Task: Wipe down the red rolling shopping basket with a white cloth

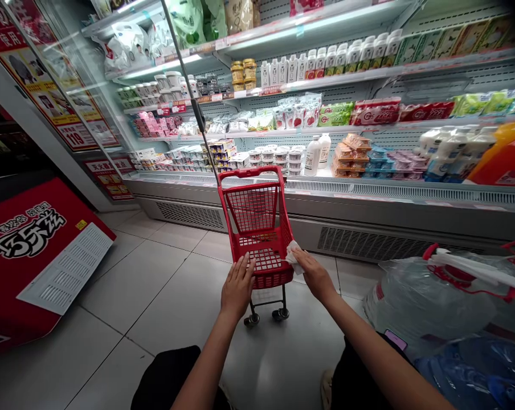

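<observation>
A small red shopping trolley (257,228) with a mesh basket stands on the tiled floor right in front of me. My left hand (237,285) rests flat on the near rim of its basket, fingers stretched out. My right hand (313,273) is closed on a crumpled white cloth (292,253) and presses it against the right side of the basket. The basket looks empty. The trolley's small black wheels (266,316) show below my hands.
An open chilled shelf unit (326,193) with yoghurt, milk bottles and packets runs behind the trolley. A red freezer chest (35,256) stands at the left. Large water bottles (432,302) with red handles lie at the right. A metal pole (189,85) slants up from the trolley.
</observation>
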`<action>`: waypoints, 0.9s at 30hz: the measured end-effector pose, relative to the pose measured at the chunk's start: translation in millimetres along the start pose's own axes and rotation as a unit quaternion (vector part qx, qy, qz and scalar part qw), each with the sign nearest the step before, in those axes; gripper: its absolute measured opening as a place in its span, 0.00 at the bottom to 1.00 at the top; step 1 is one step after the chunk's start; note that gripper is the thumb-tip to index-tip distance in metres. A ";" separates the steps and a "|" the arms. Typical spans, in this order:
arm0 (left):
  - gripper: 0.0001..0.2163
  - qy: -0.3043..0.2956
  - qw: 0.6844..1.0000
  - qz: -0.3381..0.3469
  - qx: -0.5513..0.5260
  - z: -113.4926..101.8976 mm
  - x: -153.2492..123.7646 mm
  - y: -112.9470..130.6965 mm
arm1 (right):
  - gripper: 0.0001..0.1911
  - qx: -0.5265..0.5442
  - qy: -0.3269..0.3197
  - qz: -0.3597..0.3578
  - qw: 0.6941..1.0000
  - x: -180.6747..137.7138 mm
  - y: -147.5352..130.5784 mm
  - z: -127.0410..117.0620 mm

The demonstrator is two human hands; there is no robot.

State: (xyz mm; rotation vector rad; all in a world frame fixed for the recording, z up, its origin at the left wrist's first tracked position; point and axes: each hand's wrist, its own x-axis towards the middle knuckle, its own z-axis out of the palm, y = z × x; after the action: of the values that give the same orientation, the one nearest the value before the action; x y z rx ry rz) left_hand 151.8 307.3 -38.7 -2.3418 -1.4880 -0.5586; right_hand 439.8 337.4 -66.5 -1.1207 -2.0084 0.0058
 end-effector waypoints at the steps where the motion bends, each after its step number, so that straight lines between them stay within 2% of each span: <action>1: 0.28 0.002 1.000 -0.001 0.002 0.9 -0.3 -2.4 | 0.45 -0.002 0.004 0.006 1.000 -5.3 -2.1 0.9; 6: 0.25 -0.002 1.000 -0.012 -0.003 10.5 1.6 9.9 | 0.44 -0.016 0.006 0.002 1.000 -29.4 -42.3 21.1; 9: 0.27 -0.003 1.000 -0.016 -0.002 13.2 3.8 18.9 | 0.43 -0.018 -0.010 -0.031 0.999 -23.3 -68.0 38.9; 11: 0.30 -0.005 1.000 -0.004 -0.002 11.8 4.5 18.5 | 0.42 -0.019 -0.021 -0.047 0.999 -16.6 -72.2 43.2; 13: 0.32 -0.009 1.000 0.013 0.000 8.9 4.4 14.2 | 0.40 -0.021 -0.030 -0.062 0.997 -12.8 -61.8 37.6; 15: 0.32 -0.014 1.000 0.025 0.004 5.9 3.7 9.3 | 0.38 -0.027 -0.030 -0.066 0.997 -12.2 -38.9 24.3; 18: 0.32 -0.018 0.999 0.030 0.005 4.0 3.0 7.1 | 0.37 -0.043 -0.014 -0.032 0.998 -12.1 -1.4 3.6; 21: 0.32 -0.022 0.999 0.025 -0.004 5.3 3.7 13.2 | 0.38 -0.052 -0.001 0.009 0.999 -8.9 8.4 1.0; 24: 0.34 -0.028 0.999 0.021 -0.018 7.7 4.6 23.6 | 0.38 -0.043 0.004 0.011 0.999 -6.0 -20.2 18.8; 27: 0.37 -0.025 0.999 0.019 -0.034 8.0 3.4 31.3 | 0.36 -0.016 -0.025 -0.034 0.999 -6.2 -57.6 36.6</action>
State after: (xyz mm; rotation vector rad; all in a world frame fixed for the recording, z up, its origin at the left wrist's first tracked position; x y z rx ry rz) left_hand 182.8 300.7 -45.7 -2.4464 -1.4652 -0.5538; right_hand 376.8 311.4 -73.7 -1.0823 -2.0965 -0.0342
